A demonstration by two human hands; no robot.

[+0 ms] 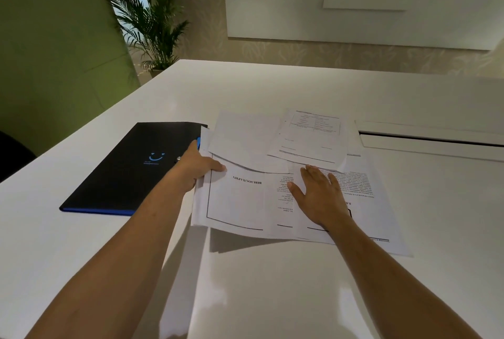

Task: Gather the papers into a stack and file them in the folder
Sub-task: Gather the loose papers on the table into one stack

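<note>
Several printed white papers (245,197) lie overlapped and askew in the middle of the white table (272,284). A closed black folder (131,167) with a blue smiley mark and a blue edge lies flat just left of them. My left hand (196,164) grips the left edge of the papers, thumb on top, and that near-left corner is lifted off the table. My right hand (319,194) rests flat, fingers spread, on the papers toward the right.
A long cable slot with a raised cover (431,139) runs across the table at the right. A potted palm (152,25) stands beyond the far left corner. A green wall panel (54,38) is at the left.
</note>
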